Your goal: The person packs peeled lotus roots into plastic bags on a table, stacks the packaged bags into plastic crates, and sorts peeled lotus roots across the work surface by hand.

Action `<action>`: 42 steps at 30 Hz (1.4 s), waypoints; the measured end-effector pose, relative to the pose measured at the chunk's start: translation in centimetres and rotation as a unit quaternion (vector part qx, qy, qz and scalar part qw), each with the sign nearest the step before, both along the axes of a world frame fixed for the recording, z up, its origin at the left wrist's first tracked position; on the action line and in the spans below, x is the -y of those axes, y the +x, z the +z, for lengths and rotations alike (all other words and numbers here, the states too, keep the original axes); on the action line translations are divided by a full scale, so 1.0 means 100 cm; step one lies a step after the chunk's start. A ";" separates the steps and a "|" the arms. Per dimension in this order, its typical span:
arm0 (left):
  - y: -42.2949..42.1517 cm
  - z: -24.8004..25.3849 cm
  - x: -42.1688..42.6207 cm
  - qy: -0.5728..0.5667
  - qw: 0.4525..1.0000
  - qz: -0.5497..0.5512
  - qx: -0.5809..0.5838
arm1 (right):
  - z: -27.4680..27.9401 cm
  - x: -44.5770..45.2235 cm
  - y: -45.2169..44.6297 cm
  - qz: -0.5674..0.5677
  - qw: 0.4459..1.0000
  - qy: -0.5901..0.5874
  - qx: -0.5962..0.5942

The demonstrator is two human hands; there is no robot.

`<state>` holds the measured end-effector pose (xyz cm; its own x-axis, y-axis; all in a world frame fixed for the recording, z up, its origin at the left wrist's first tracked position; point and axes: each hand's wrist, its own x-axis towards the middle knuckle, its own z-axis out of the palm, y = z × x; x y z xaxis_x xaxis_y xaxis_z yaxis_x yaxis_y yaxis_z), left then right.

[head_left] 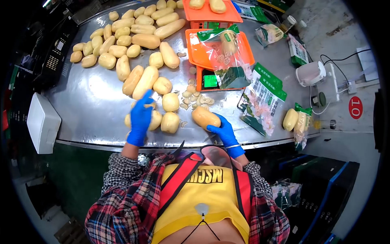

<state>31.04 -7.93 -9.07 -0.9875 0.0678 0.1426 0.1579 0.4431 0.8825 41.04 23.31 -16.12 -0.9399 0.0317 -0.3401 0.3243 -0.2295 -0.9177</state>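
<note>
One pale root piece [204, 117] gripped at its four-o'clock end by the gloved right hand [224, 132], long axis running ten to four, at three o'clock from the left hand [140, 122]. Hands well apart, left among loose roots [170, 122], fingers toward one o'clock, grip there impossible to tell. Orange scale [199, 82] near twelve from piece.
</note>
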 end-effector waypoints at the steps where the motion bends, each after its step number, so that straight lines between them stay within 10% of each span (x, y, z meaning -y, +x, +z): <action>1: -0.005 0.007 0.016 -0.106 0.985 0.025 -0.134 | 0.000 0.001 -0.004 0.013 1.000 -0.007 0.003; 6: -0.011 0.038 0.079 -0.315 0.916 0.118 -0.217 | -0.022 0.005 -0.015 0.044 0.999 -0.018 0.016; 10: -0.001 0.053 0.099 -0.453 0.872 0.185 0.016 | -0.009 0.002 -0.018 0.049 0.995 -0.005 0.083; 12: -0.005 0.030 0.133 -0.366 0.914 0.143 -0.098 | -0.025 -0.002 -0.015 0.037 0.998 0.025 0.053; 15: -0.012 0.028 0.148 0.127 0.954 0.251 0.098 | -0.028 -0.007 -0.013 0.064 0.992 0.100 0.048; 24: -0.013 0.006 0.153 -0.389 0.907 0.156 -0.041 | -0.027 -0.020 -0.009 0.086 0.948 0.303 0.042; 33: -0.035 -0.035 0.087 -0.155 0.972 -0.034 0.174 | 0.018 -0.017 -0.017 0.013 0.934 0.347 -0.079; 42: -0.021 -0.032 0.065 -0.266 0.958 -0.072 -0.084 | 0.039 0.023 -0.020 0.051 0.937 0.310 -0.153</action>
<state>28.93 -14.40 -12.31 -0.9285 0.3089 0.2062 0.3713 0.7853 0.4954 39.01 20.99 -12.21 -0.9992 0.0399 -0.0003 0.0161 0.3971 -0.9176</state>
